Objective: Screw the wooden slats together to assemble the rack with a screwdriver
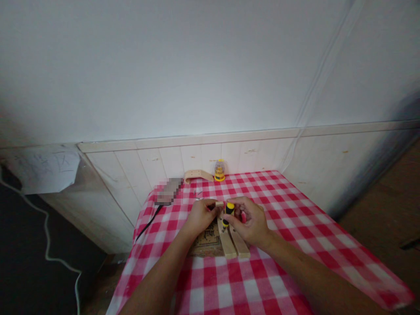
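Near the middle of the worktop (288,218), the right hand (251,222) is clamped round a screwdriver (229,211), its tip lost among two slats (227,243). The left hand (201,214) pinches a block (219,204); anything under its fingers is hidden.

Before you: one table under a red-and-white checked cloth (295,227), pushed against pale wooden wall panelling (164,162). At its far edge you have a curved wooden piece (197,175), just beside it a small yellow-and-clear container (219,170), and at the far left corner a flat grey object (168,191), blurred, with a black cable (149,223) trailing off the cloth's left side. To your left, a sheet of paper (42,168) on the wall and a white cord (47,245) on the dark floor.
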A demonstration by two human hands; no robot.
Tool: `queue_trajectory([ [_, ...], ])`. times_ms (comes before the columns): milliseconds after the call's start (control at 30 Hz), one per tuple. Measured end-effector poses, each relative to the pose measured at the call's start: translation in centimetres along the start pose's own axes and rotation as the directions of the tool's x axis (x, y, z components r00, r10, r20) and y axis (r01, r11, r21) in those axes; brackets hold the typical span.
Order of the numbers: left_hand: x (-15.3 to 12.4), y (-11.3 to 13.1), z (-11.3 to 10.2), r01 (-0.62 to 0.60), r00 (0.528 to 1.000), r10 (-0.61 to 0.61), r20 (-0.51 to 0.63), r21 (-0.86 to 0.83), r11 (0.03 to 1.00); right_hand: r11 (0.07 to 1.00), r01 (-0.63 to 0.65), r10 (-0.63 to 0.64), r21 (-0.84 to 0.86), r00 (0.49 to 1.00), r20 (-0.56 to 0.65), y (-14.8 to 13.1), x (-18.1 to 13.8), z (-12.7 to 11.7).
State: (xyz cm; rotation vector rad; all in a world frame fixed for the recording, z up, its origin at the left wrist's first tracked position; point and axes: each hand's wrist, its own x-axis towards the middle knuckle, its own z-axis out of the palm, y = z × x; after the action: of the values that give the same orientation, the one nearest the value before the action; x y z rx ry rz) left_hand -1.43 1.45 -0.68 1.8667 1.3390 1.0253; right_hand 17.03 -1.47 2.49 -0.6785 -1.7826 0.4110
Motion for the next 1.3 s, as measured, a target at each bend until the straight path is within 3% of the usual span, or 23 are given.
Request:
queue_trajectory([
  [767, -0.03, 0.49, -0.3, -0.001, 1.0, 0.001, 0.008, 0.015, 1.0, 0.997, 0.022, -0.021, 0.069, 1.0, -0.01, -0.4, -0.12, 0.21],
  [1167, -0.16, 0.5, -0.17, 0.008, 1.0, -0.007, 0.027, -0.024, 1.0, 0.993, -0.095, 0.098, 0.07, 0.995, -0.031, 0.4, -0.37, 0.77],
  [1300, -0.15, 0.62, -0.23, 0.013, 0.999, -0.012, 0.031, -0.034, 0.999, 0.999, -0.035, 0.037, 0.04, 0.998, -0.046, 0.21, -0.15, 0.67],
])
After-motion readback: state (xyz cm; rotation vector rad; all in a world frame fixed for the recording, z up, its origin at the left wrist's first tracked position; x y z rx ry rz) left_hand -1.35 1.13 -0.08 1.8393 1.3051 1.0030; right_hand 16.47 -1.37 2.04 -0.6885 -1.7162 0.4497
